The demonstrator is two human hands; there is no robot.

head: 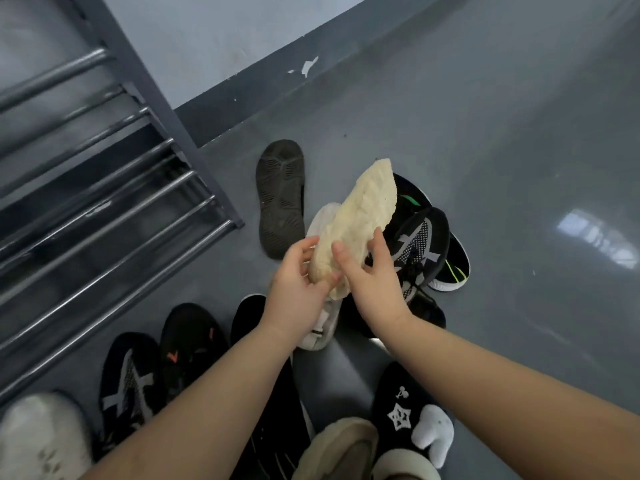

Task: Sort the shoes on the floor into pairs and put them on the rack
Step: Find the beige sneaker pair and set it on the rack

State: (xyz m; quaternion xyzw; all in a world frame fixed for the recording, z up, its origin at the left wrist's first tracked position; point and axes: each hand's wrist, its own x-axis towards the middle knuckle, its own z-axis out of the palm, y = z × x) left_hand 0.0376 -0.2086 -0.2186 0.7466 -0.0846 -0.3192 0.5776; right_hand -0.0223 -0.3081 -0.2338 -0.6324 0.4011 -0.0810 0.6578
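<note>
Cream-soled shoe (356,223) gripped by left hand (298,289) and right hand (370,275).

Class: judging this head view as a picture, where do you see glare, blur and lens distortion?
Head view: window glare on the glossy floor at right; motion blur on the rack bars and the white shoe at lower left; wide-angle bending of the wall edge; the cream shoe stays fairly sharp.

Entryway: shoe rack (104,209), scattered shoes (280,199)
</note>
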